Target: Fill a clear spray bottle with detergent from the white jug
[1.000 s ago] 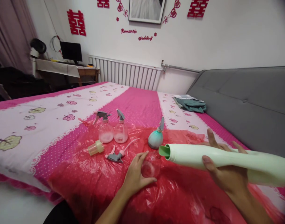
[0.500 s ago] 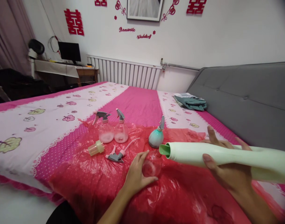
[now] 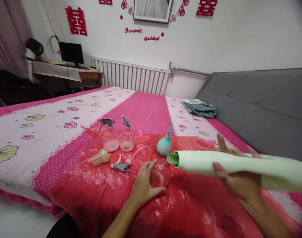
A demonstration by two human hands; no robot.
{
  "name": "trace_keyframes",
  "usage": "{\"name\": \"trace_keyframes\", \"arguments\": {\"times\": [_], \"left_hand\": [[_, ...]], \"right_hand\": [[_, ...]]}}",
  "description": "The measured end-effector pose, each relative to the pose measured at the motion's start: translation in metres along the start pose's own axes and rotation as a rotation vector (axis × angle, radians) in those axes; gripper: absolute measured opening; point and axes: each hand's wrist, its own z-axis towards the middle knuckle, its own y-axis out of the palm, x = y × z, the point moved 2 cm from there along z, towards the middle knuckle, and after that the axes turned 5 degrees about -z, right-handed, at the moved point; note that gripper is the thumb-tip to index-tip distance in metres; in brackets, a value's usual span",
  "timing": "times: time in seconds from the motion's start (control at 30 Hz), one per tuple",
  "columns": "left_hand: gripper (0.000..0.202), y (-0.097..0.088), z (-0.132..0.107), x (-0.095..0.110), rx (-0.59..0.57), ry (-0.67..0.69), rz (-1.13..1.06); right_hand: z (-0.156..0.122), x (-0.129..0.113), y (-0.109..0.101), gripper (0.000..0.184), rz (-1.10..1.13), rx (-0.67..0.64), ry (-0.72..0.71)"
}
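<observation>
My left hand (image 3: 145, 183) is curled round the side of a clear spray bottle (image 3: 158, 177) that has its top off and stands on red plastic sheeting (image 3: 187, 205). In my right hand (image 3: 240, 180) a large pale-green jug-like bottle (image 3: 205, 162) lies nearly level. Its green spout (image 3: 173, 158) points left, over the clear bottle's mouth. I cannot make out any liquid leaving it. A loose grey-and-pink spray head (image 3: 121, 164) with a pink tube lies left of my left hand. Beyond the clear bottle stands a teal spray bottle (image 3: 164, 145) with a grey head.
Two clear spray bottles (image 3: 111, 140) with grey heads stand at the sheeting's back left. A yellowish cap (image 3: 100, 157) lies in front of them. The bed (image 3: 146, 105) has a pink cover, with folded clothes (image 3: 199, 108) near the grey headboard (image 3: 262, 109).
The view has shifted slightly, so most things sit a little further left. Both hands keep their holds, and the pale-green bottle stays at the clear bottle's mouth.
</observation>
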Motion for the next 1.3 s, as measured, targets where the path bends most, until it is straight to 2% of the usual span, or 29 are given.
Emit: {"name": "trace_keyframes", "arguments": {"times": [1.3], "left_hand": [[0.098,0.0,0.001,-0.0004,0.01,0.013,0.025]], "right_hand": [[-0.0018,0.0017,-0.002,0.072,-0.044,-0.013,-0.006]]}}
